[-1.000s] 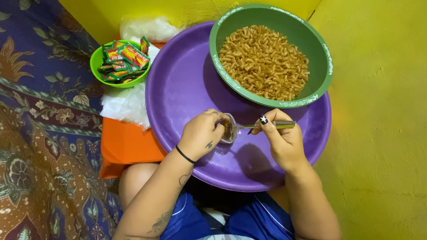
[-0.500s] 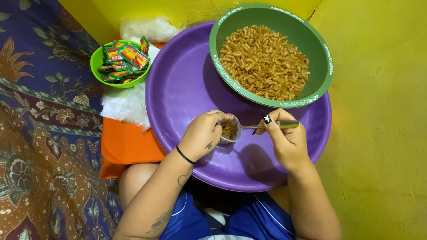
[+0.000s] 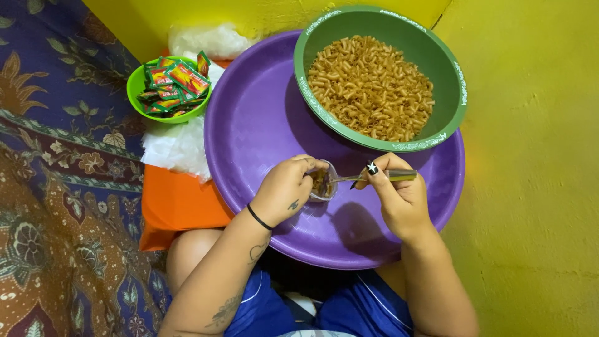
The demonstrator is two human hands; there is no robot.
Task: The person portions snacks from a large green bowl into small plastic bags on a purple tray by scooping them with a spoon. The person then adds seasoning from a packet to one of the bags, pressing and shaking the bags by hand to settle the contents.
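Over the purple basin [image 3: 249, 125], left hand [image 3: 284, 190] curled (bag [image 3: 323, 182] pinched).

macaroni bowl [image 3: 449, 59] on basin [image 3: 256, 125], sachet bowl [image 3: 134, 87] left of basin

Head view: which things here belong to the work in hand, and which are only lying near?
In use: left hand holding small clear bag; right hand holding spoon; green bowl of macaroni; purple basin.

Lying near: small green bowl of sachets; clear plastic bags; orange cloth.
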